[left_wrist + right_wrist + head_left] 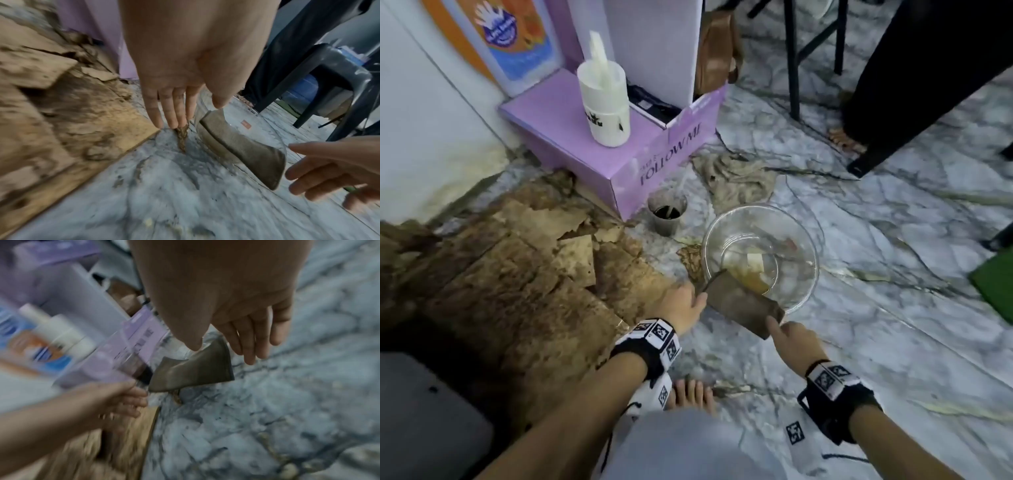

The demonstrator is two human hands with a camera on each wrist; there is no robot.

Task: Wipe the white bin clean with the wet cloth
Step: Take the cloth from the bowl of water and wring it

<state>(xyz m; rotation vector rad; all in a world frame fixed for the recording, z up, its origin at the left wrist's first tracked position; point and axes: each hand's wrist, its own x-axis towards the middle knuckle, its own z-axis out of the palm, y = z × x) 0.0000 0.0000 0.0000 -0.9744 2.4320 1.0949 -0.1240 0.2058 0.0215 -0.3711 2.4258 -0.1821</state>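
Observation:
The white bin [604, 102], a tall round tub with a lid flap up, stands on a purple box at the back left, blurred in the right wrist view [61, 335]. A wet brown cloth [743, 305] [242, 149] [195, 371] hangs over the near rim of a glass bowl [801, 246] holding a little yellowish liquid. My left hand [688, 303] [193, 112] is at the cloth's left end, fingers straight and pointing down, thumb by the cloth. My right hand [787, 337] [224, 347] is at the right end, fingers straight, thumb tip touching the cloth.
The purple box [599, 161] sits against the wall. A cup of dark liquid [667, 214] and a crumpled beige rag [736, 185] lie behind the bowl. Torn brown cardboard [517, 267] covers the floor at left. Another person's foot [842, 137] and black furniture stand at right.

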